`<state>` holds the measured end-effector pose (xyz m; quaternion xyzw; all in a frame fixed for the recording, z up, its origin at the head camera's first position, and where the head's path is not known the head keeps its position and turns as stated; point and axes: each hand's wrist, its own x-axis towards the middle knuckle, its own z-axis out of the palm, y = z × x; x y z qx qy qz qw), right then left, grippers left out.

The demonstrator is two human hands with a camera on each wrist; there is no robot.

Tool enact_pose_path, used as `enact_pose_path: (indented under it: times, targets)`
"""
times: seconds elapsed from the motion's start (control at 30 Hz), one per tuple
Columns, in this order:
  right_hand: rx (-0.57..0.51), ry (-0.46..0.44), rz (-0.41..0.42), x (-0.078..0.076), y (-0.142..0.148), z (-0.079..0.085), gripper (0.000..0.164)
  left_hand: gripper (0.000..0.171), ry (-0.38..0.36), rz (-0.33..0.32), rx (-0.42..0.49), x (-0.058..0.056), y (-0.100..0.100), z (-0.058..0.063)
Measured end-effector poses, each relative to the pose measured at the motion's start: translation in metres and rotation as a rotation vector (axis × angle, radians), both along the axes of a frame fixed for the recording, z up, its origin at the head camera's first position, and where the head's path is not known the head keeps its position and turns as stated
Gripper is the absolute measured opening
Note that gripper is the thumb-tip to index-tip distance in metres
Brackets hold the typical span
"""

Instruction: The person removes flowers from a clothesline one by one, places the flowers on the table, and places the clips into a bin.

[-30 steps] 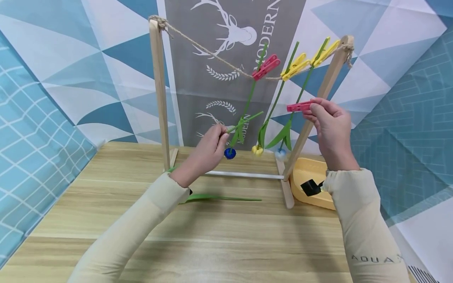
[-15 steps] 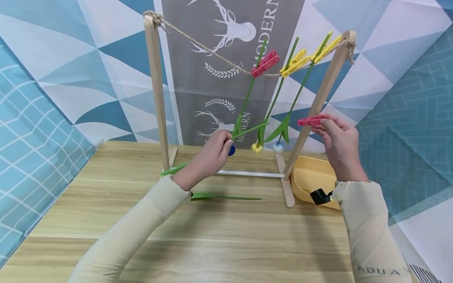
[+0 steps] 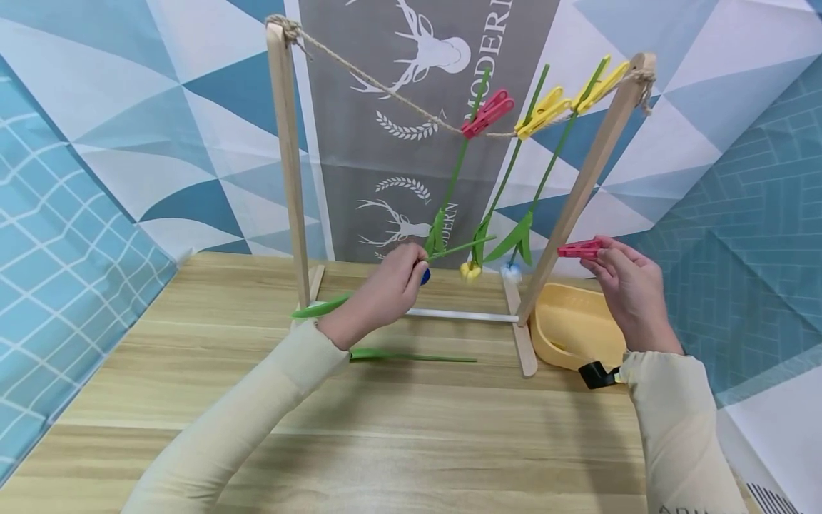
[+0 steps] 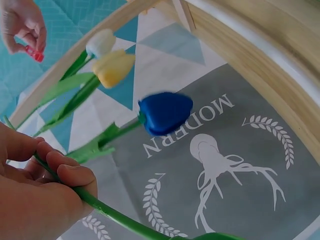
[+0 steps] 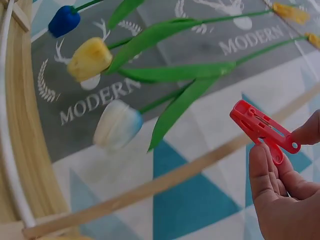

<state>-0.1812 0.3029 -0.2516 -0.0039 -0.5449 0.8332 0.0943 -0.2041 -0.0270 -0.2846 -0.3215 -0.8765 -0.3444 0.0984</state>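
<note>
My left hand (image 3: 388, 282) grips the green stem (image 3: 465, 248) of an artificial flower; its bare end points right, and the bloom is out of sight. Between thumb and fingers, my right hand (image 3: 632, 293) pinches a red clothespin (image 5: 260, 127) just right of the stand's right post (image 3: 584, 185). Three tulips hang heads down from a sagging rope (image 3: 366, 75): a blue one (image 4: 165, 112), a yellow one (image 4: 114, 67) and a white-and-blue one (image 5: 118, 125). A pink clothespin (image 3: 488, 114) holds the blue tulip's stem; yellow clothespins (image 3: 542, 114) hold the other two.
A yellow tray (image 3: 546, 346) stands by the right post, partly behind the right hand. Behind the left forearm, another green stem (image 3: 417, 358) lies on the wooden table (image 3: 411, 442). The left post (image 3: 289, 164) and a low white rod (image 3: 465, 315) complete the stand.
My right hand has moved down and to the right with the red clothespin, from in front of the tulip stems to beyond the post. The left hand has shifted slightly right and down.
</note>
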Motion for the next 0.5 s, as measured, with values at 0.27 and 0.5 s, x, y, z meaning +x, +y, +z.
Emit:
enact_pose_path:
  times: [0.27, 0.5]
  targets:
    - [0.011, -0.137, -0.017, 0.002, 0.026, -0.031, 0.011, 0.019, 0.006, 0.015, -0.035, 0.002, 0.005, -0.007]
    - [0.016, -0.188, -0.004, -0.002, 0.043, -0.064, 0.004, 0.019, 0.022, 0.008, -0.054, 0.005, 0.008, -0.011]
